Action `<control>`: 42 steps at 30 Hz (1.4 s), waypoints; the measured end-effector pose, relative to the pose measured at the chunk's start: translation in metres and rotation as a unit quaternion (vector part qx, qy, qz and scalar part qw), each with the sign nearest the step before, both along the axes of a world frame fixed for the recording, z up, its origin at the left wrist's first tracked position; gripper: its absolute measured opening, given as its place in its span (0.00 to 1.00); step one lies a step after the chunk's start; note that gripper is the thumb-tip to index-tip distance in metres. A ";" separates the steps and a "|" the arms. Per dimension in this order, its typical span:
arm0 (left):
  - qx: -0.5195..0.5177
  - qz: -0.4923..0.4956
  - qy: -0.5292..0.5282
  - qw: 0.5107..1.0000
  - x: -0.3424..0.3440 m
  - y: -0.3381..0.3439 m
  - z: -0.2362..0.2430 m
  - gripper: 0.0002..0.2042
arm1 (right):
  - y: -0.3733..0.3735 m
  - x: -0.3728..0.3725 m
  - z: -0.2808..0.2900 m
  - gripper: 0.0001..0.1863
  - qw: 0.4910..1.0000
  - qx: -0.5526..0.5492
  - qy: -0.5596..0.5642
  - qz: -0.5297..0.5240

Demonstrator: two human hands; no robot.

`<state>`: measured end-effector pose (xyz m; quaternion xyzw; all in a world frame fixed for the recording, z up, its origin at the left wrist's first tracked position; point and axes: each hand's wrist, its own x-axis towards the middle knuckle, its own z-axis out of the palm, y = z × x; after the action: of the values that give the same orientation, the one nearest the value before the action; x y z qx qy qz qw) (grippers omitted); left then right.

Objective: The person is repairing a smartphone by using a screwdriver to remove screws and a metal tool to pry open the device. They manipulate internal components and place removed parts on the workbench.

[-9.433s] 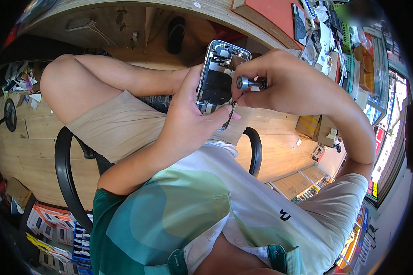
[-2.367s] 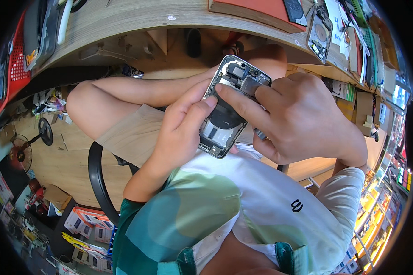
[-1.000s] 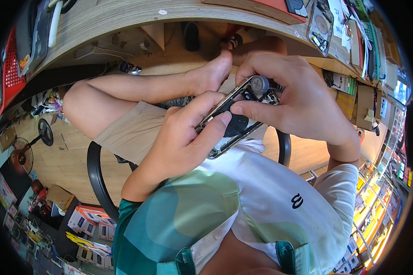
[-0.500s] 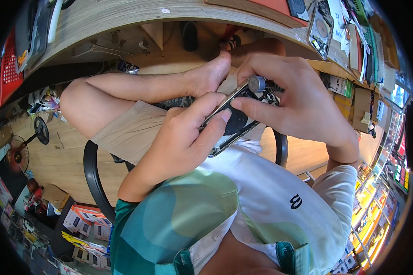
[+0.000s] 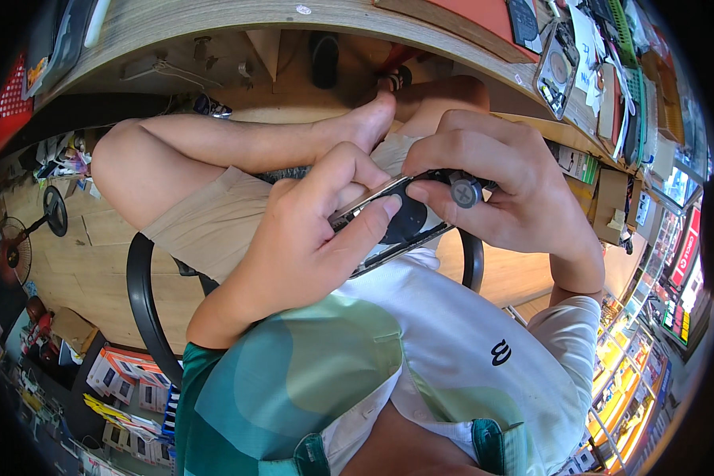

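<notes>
An opened phone (image 5: 405, 221) is held tilted above my lap, its inside bared, with a dark rounded patch in the middle and a thin metal frame round it. My left hand (image 5: 313, 226) grips its left end, the thumb lying on the inner face and the fingers behind. At the far right end my right hand (image 5: 496, 170) pinches the phone between thumb and forefinger. Tucked in that same hand is a small screwdriver (image 5: 466, 193), its round grey cap with a cross mark showing; the hand hides its shaft and tip.
Ahead is a wooden desk edge (image 5: 238, 28), with a red box (image 5: 468, 25), another opened phone (image 5: 557, 67) and papers at the right. A black chair armrest (image 5: 141, 297) curves beside me. A fan (image 5: 12, 252) stands at far left, lit display shelves (image 5: 623, 381) at right.
My right hand has turned, so the screwdriver cap faces me more and sits lower. The phone has tilted flatter and shifted slightly. The whole view has moved a little.
</notes>
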<state>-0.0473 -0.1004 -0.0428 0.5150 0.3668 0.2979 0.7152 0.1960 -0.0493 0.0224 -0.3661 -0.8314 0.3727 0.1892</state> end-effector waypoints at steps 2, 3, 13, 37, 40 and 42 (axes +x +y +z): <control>-0.009 0.002 -0.003 1.000 0.000 0.000 0.001 0.06 | 0.000 -0.001 0.001 0.11 1.000 -0.001 -0.005 0.006; -0.010 0.004 -0.002 1.000 0.000 0.000 0.002 0.06 | 0.000 -0.001 0.001 0.12 1.000 -0.002 -0.005 0.006; -0.006 0.016 -0.002 1.000 0.005 0.001 -0.001 0.04 | 0.002 -0.002 -0.001 0.11 0.999 -0.031 0.007 0.003; 0.106 0.079 0.083 0.988 0.007 -0.002 -0.001 0.04 | 0.006 -0.001 -0.005 0.12 0.998 -0.053 0.014 -0.010; 0.115 0.134 0.026 0.984 0.012 -0.004 -0.015 0.05 | 0.008 0.000 -0.002 0.13 1.000 -0.022 -0.003 -0.005; 0.077 0.117 0.034 0.990 0.010 0.001 -0.006 0.04 | 0.008 0.003 0.006 0.14 0.998 -0.047 -0.045 -0.021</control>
<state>-0.0376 -0.0995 -0.0490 0.5317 0.4245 0.3893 0.6209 0.1988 -0.0415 0.0287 -0.4084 -0.8125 0.3909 0.1423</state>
